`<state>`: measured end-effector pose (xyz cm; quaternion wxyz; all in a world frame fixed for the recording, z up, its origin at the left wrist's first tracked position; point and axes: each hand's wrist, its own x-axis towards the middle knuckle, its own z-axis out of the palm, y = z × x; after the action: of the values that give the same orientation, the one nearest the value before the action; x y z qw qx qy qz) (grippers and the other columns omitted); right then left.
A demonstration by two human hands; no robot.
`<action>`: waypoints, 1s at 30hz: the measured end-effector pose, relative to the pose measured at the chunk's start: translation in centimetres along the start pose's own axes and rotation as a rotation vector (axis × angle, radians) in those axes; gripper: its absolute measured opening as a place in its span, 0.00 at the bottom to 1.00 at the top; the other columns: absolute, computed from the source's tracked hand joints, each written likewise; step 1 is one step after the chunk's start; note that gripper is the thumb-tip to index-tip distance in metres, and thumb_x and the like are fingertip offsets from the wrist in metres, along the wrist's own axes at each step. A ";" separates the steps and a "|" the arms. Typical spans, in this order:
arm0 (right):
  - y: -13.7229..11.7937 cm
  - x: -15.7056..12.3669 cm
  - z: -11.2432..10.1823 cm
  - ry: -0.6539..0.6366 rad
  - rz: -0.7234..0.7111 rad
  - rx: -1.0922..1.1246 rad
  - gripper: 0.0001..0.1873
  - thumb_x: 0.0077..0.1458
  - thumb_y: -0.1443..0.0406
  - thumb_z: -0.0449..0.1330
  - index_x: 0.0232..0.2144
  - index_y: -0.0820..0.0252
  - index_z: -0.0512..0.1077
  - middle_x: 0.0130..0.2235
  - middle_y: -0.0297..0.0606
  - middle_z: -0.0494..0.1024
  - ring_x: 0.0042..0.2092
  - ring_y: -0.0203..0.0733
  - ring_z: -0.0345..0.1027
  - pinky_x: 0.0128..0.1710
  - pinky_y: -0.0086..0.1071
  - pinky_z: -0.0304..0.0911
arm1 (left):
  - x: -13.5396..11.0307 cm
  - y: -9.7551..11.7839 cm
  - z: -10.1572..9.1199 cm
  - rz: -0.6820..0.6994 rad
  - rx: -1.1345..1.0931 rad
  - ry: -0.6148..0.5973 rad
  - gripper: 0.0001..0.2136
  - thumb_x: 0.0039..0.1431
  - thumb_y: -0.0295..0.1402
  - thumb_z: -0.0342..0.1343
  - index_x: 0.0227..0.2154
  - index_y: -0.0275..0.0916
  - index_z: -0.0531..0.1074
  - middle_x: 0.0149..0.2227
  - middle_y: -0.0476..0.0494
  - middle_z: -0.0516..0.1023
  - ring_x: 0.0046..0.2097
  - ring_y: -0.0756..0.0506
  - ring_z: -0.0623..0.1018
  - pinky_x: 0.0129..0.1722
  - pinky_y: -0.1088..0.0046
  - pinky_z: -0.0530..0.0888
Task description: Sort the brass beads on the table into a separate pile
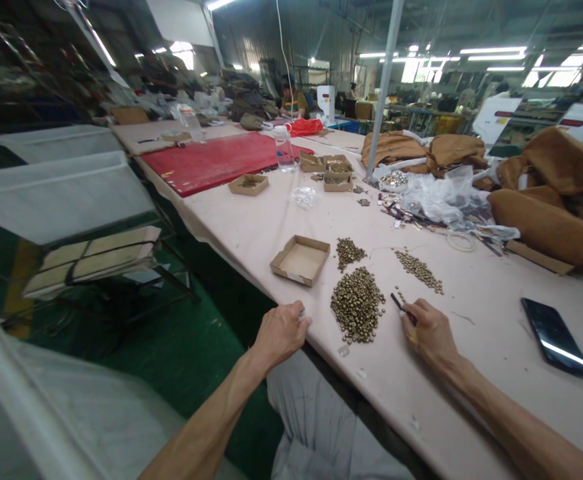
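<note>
My right hand (431,331) is closed around a short, dark, thin stick (397,303), its tip pointing at a few loose metal pieces on the table. Left of that tip lies a large heap of small bronze-coloured round studs (357,305). A smaller heap of similar studs (349,253) sits just behind it, and a flat spread of pieces (420,270) lies beyond my right hand. At the table's near edge, my left hand (282,333) is curled closed; what its fingers hold, if anything, is hidden. A shallow cardboard box (301,260) with a bare bottom stands beyond my left hand.
A black phone (556,338) lies at the right. Further back are small boxes of metal pieces (249,184), a water bottle (284,150), a red sheet (211,160), plastic bags (446,200) and brown fabric pieces (551,220). A metal pole (384,93) rises from the table.
</note>
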<state>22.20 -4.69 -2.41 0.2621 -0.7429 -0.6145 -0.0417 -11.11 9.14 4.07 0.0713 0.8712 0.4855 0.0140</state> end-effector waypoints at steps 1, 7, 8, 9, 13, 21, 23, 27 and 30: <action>0.1 -0.1 -0.1 -0.004 -0.009 0.005 0.15 0.61 0.63 0.52 0.40 0.59 0.78 0.33 0.38 0.72 0.31 0.36 0.63 0.33 0.30 0.56 | 0.0 0.0 0.1 -0.001 0.000 0.000 0.12 0.65 0.42 0.50 0.42 0.41 0.72 0.36 0.40 0.81 0.41 0.40 0.81 0.40 0.69 0.70; 0.9 1.3 -0.2 0.050 -0.037 0.057 0.15 0.60 0.64 0.53 0.40 0.60 0.79 0.32 0.39 0.73 0.31 0.37 0.65 0.33 0.30 0.58 | 0.0 -0.2 0.3 0.022 0.003 0.026 0.13 0.66 0.43 0.49 0.42 0.41 0.72 0.35 0.41 0.81 0.39 0.41 0.81 0.39 0.70 0.69; 1.1 1.4 -0.2 0.058 -0.040 0.070 0.15 0.60 0.64 0.53 0.40 0.60 0.78 0.32 0.39 0.73 0.31 0.37 0.65 0.33 0.30 0.59 | 0.0 -0.3 0.3 0.022 0.004 0.029 0.13 0.66 0.43 0.49 0.42 0.41 0.72 0.35 0.41 0.81 0.39 0.41 0.81 0.38 0.70 0.69; 1.2 1.4 -0.2 0.064 -0.045 0.081 0.14 0.60 0.64 0.53 0.39 0.60 0.78 0.32 0.39 0.73 0.31 0.37 0.65 0.33 0.30 0.59 | 0.0 -0.3 0.3 0.021 0.003 0.031 0.13 0.66 0.43 0.49 0.42 0.41 0.72 0.35 0.41 0.81 0.39 0.41 0.81 0.38 0.70 0.69; 2.0 0.1 -0.8 0.072 -0.098 0.119 0.11 0.60 0.64 0.55 0.38 0.60 0.77 0.33 0.39 0.75 0.31 0.37 0.66 0.33 0.30 0.61 | 0.2 -0.5 0.6 0.031 -0.009 0.034 0.12 0.66 0.43 0.49 0.42 0.42 0.71 0.36 0.41 0.81 0.38 0.42 0.80 0.38 0.70 0.69; 2.2 -1.0 -0.7 0.061 -0.111 0.140 0.11 0.61 0.65 0.56 0.40 0.59 0.77 0.34 0.40 0.76 0.33 0.38 0.68 0.34 0.30 0.62 | 0.4 -0.6 0.7 0.027 -0.007 0.034 0.13 0.66 0.44 0.48 0.42 0.42 0.71 0.37 0.40 0.81 0.39 0.40 0.81 0.38 0.69 0.69; 1.9 -0.2 -0.3 0.062 -0.098 0.130 0.11 0.60 0.65 0.56 0.39 0.60 0.77 0.34 0.40 0.76 0.33 0.39 0.68 0.35 0.30 0.62 | 0.3 -0.4 0.4 0.020 -0.010 0.028 0.13 0.66 0.43 0.48 0.42 0.42 0.71 0.38 0.40 0.81 0.39 0.41 0.81 0.38 0.69 0.69; 2.2 1.8 0.4 0.047 -0.056 0.097 0.11 0.59 0.65 0.55 0.36 0.58 0.78 0.33 0.39 0.76 0.33 0.39 0.68 0.36 0.31 0.62 | 0.1 -0.2 0.1 -0.004 -0.019 0.011 0.12 0.66 0.43 0.49 0.41 0.42 0.71 0.38 0.41 0.81 0.39 0.42 0.80 0.38 0.70 0.69; 3.5 3.3 0.5 0.057 -0.002 0.046 0.11 0.57 0.63 0.56 0.35 0.59 0.78 0.33 0.40 0.77 0.33 0.40 0.68 0.37 0.33 0.63 | 0.0 -0.1 0.1 0.000 -0.025 0.009 0.12 0.66 0.42 0.49 0.42 0.42 0.71 0.37 0.41 0.81 0.40 0.42 0.80 0.40 0.69 0.69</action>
<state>26.08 -1.90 -2.79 0.2967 -0.7346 -0.6082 -0.0490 -11.15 9.18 3.97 0.0799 0.8701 0.4858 0.0241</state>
